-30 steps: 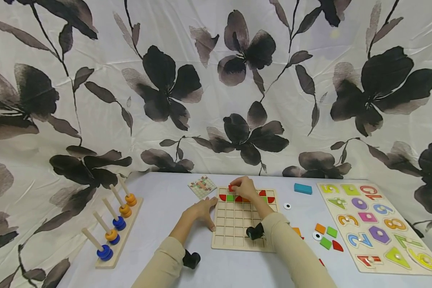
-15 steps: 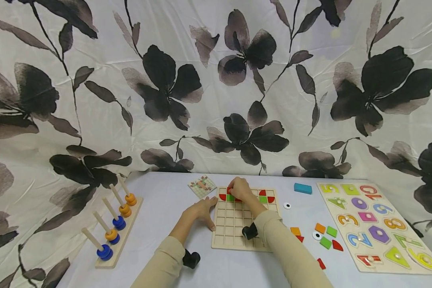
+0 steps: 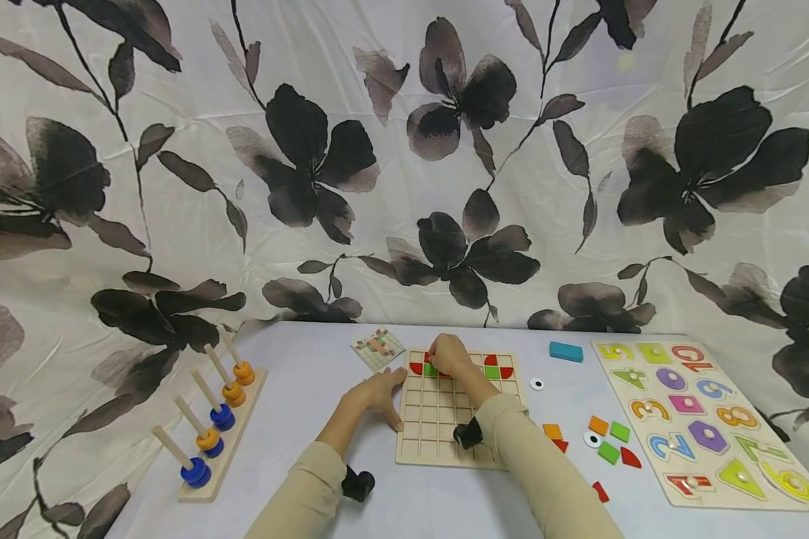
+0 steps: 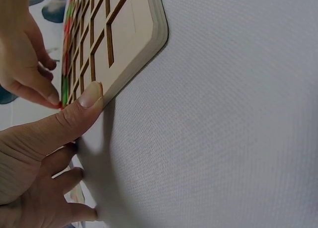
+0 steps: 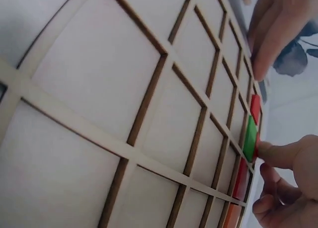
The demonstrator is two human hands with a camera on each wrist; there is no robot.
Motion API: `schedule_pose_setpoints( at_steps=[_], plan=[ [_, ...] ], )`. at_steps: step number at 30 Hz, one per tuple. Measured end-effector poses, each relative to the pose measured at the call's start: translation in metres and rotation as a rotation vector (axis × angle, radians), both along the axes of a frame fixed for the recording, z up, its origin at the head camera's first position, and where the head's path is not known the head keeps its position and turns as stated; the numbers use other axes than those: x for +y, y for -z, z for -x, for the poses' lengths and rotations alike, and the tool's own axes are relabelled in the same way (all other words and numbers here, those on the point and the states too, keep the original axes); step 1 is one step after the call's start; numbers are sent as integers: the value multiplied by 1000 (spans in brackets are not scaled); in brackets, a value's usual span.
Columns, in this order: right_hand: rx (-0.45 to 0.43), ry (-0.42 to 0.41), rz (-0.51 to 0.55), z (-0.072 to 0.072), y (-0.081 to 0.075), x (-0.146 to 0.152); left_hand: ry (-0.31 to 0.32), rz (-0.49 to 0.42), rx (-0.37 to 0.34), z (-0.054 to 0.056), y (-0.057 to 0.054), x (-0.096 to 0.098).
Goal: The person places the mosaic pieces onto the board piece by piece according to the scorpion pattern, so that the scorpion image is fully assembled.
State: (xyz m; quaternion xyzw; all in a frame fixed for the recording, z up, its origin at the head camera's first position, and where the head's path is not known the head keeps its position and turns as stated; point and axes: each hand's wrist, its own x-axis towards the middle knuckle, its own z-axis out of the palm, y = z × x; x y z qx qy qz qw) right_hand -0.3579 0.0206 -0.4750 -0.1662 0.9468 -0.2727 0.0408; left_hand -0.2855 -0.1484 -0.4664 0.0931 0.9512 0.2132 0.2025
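In the head view a wooden grid board [image 3: 421, 451] lies flat on the white table. Its far row holds red quarter-round, green and orange tiles. My left hand [image 3: 376, 395] is at the board's left edge, thumb against the near part and fingers spread toward the far corner; the left wrist view has the thumb [image 4: 79, 111] touching the rim. At the far row my right hand [image 3: 450, 356] pinches a red tile [image 5: 257, 144] beside a green tile [image 5: 250, 140], its other fingers curled. The hand hides part of that row in the head view.
A patterned card [image 3: 377, 349] lies beyond the left hand. Pegs with rings [image 3: 205, 442] stand left. Right of the board are a blue block [image 3: 566, 352], white discs with black dots [image 3: 536, 384], loose tiles [image 3: 608, 453] and a number puzzle [image 3: 708, 419]. Floral cloth hangs behind.
My right hand has shifted slightly left and lowered the red tile to the far row, staying nearly still for the last half second. My left hand stays on the board's edge.
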Motion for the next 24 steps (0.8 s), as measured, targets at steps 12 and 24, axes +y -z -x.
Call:
schedule_pose_setpoints(
  at_steps=[12,24],
  plan=[
    [42,-27,143,-7,-12,86,12,-4,13,-1,-1,1],
    [48,59,185,-39,-4,192,19,1,11,-2,-1,1]
  ],
)
